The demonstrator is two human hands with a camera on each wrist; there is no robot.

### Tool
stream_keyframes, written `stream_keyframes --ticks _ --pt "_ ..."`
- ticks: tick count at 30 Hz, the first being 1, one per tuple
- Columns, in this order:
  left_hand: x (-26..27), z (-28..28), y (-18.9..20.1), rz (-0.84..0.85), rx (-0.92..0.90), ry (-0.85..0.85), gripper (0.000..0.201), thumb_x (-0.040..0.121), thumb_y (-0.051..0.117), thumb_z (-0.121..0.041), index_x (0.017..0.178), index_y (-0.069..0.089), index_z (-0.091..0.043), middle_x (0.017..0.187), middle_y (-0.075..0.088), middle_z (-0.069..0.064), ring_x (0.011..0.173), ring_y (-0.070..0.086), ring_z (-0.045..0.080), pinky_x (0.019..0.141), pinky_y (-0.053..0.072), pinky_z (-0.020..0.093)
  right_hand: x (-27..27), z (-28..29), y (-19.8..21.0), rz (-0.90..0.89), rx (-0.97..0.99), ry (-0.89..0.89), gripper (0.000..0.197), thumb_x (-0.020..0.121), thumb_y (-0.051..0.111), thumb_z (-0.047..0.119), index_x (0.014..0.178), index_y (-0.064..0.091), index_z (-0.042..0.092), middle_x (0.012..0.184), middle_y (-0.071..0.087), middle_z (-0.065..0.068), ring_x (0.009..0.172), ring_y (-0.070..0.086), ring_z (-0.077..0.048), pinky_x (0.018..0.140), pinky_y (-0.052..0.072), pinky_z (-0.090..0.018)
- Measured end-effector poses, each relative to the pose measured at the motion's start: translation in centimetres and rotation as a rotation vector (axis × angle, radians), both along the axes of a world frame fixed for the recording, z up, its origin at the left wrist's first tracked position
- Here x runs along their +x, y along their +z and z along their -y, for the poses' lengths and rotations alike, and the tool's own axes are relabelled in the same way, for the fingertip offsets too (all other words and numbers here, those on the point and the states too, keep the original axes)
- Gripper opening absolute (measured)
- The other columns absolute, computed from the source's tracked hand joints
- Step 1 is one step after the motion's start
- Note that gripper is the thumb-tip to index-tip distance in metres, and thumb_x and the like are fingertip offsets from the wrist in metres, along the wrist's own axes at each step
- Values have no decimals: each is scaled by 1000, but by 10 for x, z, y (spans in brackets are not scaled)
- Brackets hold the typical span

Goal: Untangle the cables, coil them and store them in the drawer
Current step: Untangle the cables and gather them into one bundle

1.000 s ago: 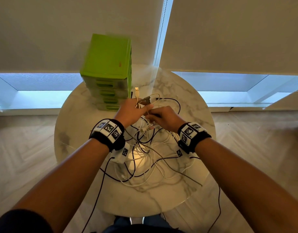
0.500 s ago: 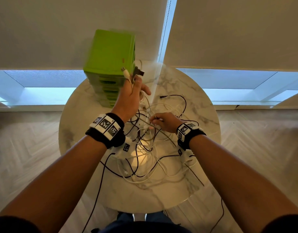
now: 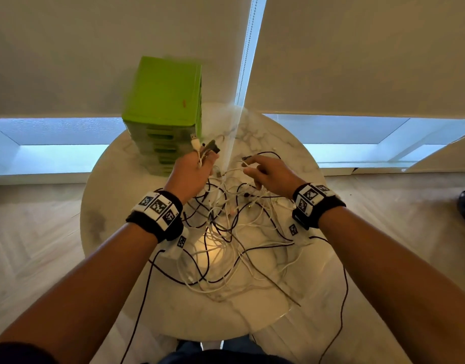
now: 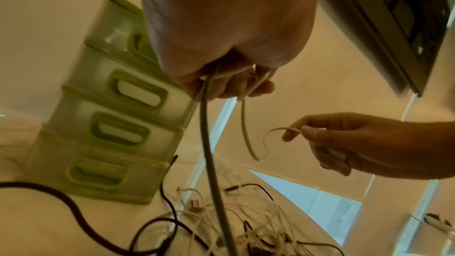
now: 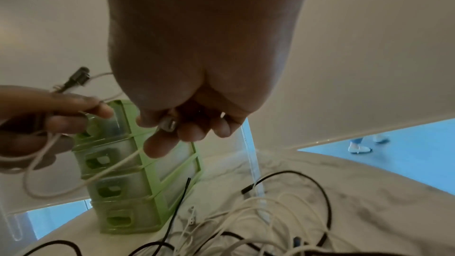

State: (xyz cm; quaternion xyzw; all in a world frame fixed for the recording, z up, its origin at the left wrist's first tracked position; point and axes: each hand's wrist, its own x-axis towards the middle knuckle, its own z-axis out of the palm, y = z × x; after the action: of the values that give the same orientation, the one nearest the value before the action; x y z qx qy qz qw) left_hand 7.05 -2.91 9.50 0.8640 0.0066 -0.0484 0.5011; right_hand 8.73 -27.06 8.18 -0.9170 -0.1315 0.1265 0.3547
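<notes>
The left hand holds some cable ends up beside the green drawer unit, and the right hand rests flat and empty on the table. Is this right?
Not quite. The left hand does hold cable ends beside the green drawer unit, but the right hand is raised and pinches a white cable, as the left wrist view shows.

Drawer unit (image 3: 161, 119) at the far left of the tabletop (image 3: 299, 308). Tangled cables (image 3: 226, 240) spread over the middle, before and right of it. Both hands above the tangle: left hand (image 3: 190, 173) near the unit, right hand (image 3: 270, 174) to its right.
</notes>
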Motion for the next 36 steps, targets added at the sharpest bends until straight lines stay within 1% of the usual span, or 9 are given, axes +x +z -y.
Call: stream_keyframes --ticks 5,8,13,16,18,21,27,32,36 --pt "-8 38 5 48 -78 -159 24 107 51 -35 108 73 -26 67 49 -6 45 38 3 50 33 22 -32 47 -2 -170 -425 86 23 103 52 31 104 68 15 97 74 -3 88 66 -17 84 51 -35" --pt "-15 65 15 110 -38 -300 23 107 52 -31 109 75 -26 75 55 -9 60 49 2 55 35 11 -68 79 -11 -326 -611 10 22 101 53 26 111 69 17 116 70 -5 110 63 -24 93 45 -33" --pt "-33 112 4 83 -56 -519 28 104 54 -40 114 74 -23 108 73 3 100 67 19 89 53 36 -137 84 -16 -290 -360 -109 70 91 70 32 152 36 29 162 23 -4 146 28 -26 119 29 -47" --pt "-47 138 -3 47 -103 -559 30 102 54 -44 114 74 -25 105 74 3 99 67 19 87 53 41 -164 58 -14 -170 -230 -69 59 97 63 42 149 42 23 155 41 -5 138 43 -21 113 37 -39" --pt "-56 151 -4 46 -101 -599 23 105 56 -37 113 74 -27 94 71 0 88 64 17 76 46 35 -176 45 -12 -150 -155 -107 37 103 54 39 134 55 19 127 65 -5 113 61 -20 98 46 -34" --pt "-62 164 -5 57 -81 -680 26 106 52 -36 117 73 -25 105 74 10 99 65 26 85 49 41 -189 48 -11 -65 -180 -153 24 106 46 32 112 62 16 93 68 -1 85 60 -17 83 47 -37" --pt "-57 173 -10 18 -11 -667 34 107 51 -36 105 77 -15 65 56 -16 64 54 6 64 38 29 -224 115 -30 -57 -401 -332 29 105 44 37 107 65 15 103 62 -8 98 56 -30 88 47 -47" --pt "-62 180 -25 8 9 -717 35 104 49 -47 99 76 -24 97 76 -5 92 69 17 84 51 34 -254 150 -55 -439 -522 -400 28 105 41 37 92 59 21 101 60 -5 98 61 -31 88 51 -46" --pt "-67 189 -27 5 7 -676 29 104 51 -43 105 74 -25 94 76 -13 82 65 1 79 49 30 -268 165 -78 -654 -668 -394 33 101 46 33 113 66 10 120 65 -12 104 63 -32 91 53 -41"
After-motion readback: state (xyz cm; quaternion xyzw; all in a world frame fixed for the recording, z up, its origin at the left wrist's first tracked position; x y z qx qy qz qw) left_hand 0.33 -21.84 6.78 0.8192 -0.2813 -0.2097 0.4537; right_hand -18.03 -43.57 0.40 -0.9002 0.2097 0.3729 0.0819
